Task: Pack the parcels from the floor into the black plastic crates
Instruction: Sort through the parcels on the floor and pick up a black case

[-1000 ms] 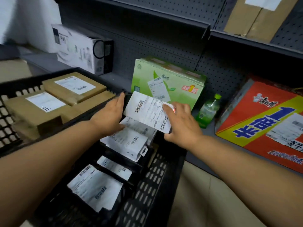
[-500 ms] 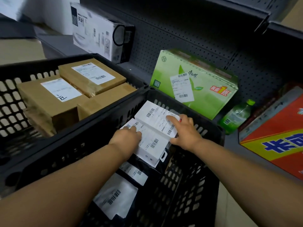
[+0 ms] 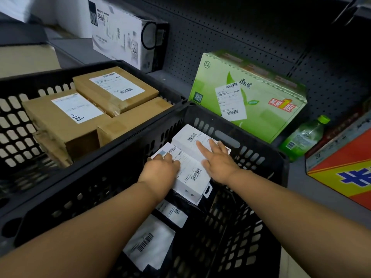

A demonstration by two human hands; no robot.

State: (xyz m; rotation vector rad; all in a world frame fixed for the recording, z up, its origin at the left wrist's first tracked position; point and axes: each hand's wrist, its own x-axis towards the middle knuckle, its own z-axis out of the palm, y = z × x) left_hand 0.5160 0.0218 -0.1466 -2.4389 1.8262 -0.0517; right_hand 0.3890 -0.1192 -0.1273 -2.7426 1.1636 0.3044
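Inside slotted black crate (image 3: 259, 157); left hand (image 3: 160, 171), right hand (image 3: 217, 161) flat-fingered on white boxes (image 3: 192, 177)

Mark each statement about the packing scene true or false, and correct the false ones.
1. Both hands are inside the right-hand crate. True.
2. The right hand has fingers spread flat on a white parcel. True.
3. The left-hand crate holds green boxes. False: it holds brown cardboard boxes.
4. The green bottle lies in a crate. False: it is on the shelf beside the green carton.
5. The left hand is raised above the crate's rim. False: it rests on a white parcel inside.
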